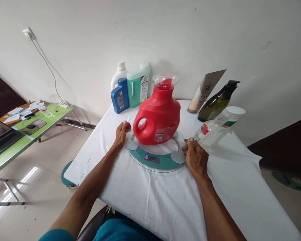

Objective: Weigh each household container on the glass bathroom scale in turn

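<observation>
A round glass bathroom scale (165,161) with a teal front band and a small lit display lies on the white cloth. On it stands a red detergent jug (164,112), upright, its handle facing left. A clear plastic piece (157,79), flared like a funnel, sits around the jug's neck. My left hand (122,131) is closed at the scale's left rim, with its fingertips partly hidden. At the right rim, my right hand (197,155) pinches the glass edge between thumb and fingers. Neither hand touches the jug.
Behind to the left stand a blue bottle (120,97), a white bottle (119,74) and a green bottle (134,90). At right are a tube (203,90), a dark pump bottle (217,102) and a clear jar (219,125). A green table (54,112) holds a laptop (2,135).
</observation>
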### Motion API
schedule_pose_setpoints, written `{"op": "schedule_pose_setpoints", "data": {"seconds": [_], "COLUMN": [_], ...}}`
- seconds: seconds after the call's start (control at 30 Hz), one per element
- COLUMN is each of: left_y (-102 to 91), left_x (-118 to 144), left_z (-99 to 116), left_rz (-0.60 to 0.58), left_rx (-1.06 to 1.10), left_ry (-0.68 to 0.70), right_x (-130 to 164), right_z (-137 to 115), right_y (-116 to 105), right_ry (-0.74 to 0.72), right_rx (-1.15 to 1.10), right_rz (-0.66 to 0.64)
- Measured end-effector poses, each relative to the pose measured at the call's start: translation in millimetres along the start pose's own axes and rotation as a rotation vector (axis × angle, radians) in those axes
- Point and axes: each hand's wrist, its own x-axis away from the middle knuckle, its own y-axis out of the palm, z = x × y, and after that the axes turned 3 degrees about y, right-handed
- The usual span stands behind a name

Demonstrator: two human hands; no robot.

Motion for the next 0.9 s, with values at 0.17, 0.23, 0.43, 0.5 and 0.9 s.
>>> {"op": "schedule_pose_setpoints", "data": {"seconds": [0.17, 0.23, 0.43, 0.5, 0.9], "left_y": [-0.1, -0.1, -0.7, -0.7, 0.7], "left_x": [0.8, 0.9, 1.8, 2.0, 1.5], "left_z": [1.1, 1.4, 1.9, 1.8, 4.0], "left_rz": [-0.007, -0.008, -0.023, -0.029, -0.037], "left_rx": [-0.008, -0.014, -0.02, -0.022, -0.04], "left_ry": [0.002, 0.003, 0.001, 0.005, -0.019], "right_x": [-0.4, -0.6, 0.0, 0.7, 2.0], "right_z": [-0.1, 0.5, -0.6, -1.7, -5.3], "right_y": [-0.3, 0.1, -0.2, -0.9, -1.2], "right_ry": [-0.001, -0.003, 0.004, 0.011, 0.026], "right_rx": [0.011, 0.006, -0.005, -0.007, -0.022], "right_rz": [-0.001, 0.003, 0.001, -0.002, -0.001]}}
